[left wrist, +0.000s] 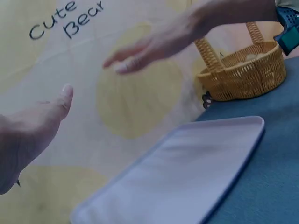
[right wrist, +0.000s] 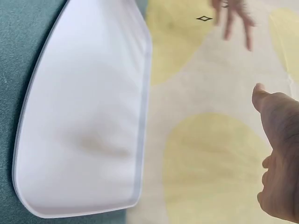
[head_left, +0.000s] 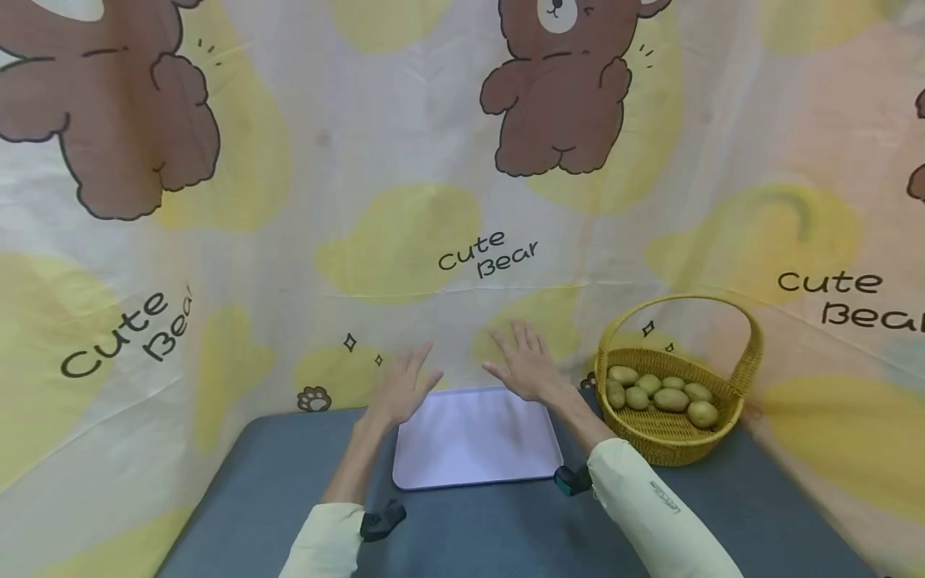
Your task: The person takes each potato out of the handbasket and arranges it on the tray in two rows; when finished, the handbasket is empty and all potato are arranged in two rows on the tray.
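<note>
Two empty hands, left hand (head_left: 400,389) and right hand (head_left: 526,369), hover with fingers extended near the far edge of the pale tray (head_left: 477,445), so handling seems unstarted, the potatoes (head_left: 671,400) lying in the wicker basket (head_left: 661,448) beside it.

You are wearing long pale cream sleeves, the left sleeve (head_left: 325,539) and the right sleeve (head_left: 661,514) both ending on the forearm and leaving your left hand (head_left: 401,389) and right hand (head_left: 524,365) bare. Along the right sleeve, small dark lettering (head_left: 665,497) is running lengthwise, too small for reading surely. Beside the left cuff you are wearing a compact black wrist unit (head_left: 383,521); beside the right, a dark unit (head_left: 573,480) is showing a teal face, its blue band (left wrist: 287,17) bearing small dots.
</note>
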`<action>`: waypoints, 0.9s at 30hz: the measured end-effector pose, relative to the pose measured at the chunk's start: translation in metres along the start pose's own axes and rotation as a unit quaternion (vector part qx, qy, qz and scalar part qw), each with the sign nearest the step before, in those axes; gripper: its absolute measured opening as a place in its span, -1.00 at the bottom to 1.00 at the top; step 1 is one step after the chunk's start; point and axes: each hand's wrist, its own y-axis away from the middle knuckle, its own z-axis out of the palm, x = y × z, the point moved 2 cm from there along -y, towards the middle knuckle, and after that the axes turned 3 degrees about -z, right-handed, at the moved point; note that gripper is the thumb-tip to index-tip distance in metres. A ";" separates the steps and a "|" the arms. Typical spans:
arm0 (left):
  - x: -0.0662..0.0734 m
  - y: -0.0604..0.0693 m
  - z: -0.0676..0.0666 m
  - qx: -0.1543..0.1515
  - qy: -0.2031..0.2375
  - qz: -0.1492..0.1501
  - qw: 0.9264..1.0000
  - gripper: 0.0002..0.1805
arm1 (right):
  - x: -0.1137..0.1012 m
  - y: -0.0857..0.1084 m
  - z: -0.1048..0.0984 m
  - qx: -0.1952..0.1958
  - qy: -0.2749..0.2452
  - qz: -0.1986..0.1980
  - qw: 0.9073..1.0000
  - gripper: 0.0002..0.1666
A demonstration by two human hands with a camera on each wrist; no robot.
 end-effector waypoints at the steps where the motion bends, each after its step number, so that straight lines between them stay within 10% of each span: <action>1: -0.004 0.001 0.004 0.003 0.023 0.001 1.000 -0.26 | 0.001 0.000 -0.002 0.007 0.000 -0.001 1.000 -0.18; 10: -0.047 0.030 0.046 0.078 0.119 -0.062 0.988 -0.34 | 0.011 0.014 -0.025 0.087 -0.069 -0.001 0.994 -0.35; 14: -0.060 0.038 0.061 0.096 0.129 -0.114 0.980 -0.38 | 0.020 0.024 -0.043 0.193 -0.100 0.001 0.976 -0.56; 22: -0.074 0.041 0.083 0.130 0.132 -0.145 0.972 -0.44 | 0.050 0.042 -0.071 0.479 -0.070 -0.106 0.869 -0.77; 27: -0.081 0.041 0.090 0.186 0.123 -0.090 0.971 -0.48 | 0.071 0.046 -0.078 0.580 -0.100 -0.125 0.799 -0.74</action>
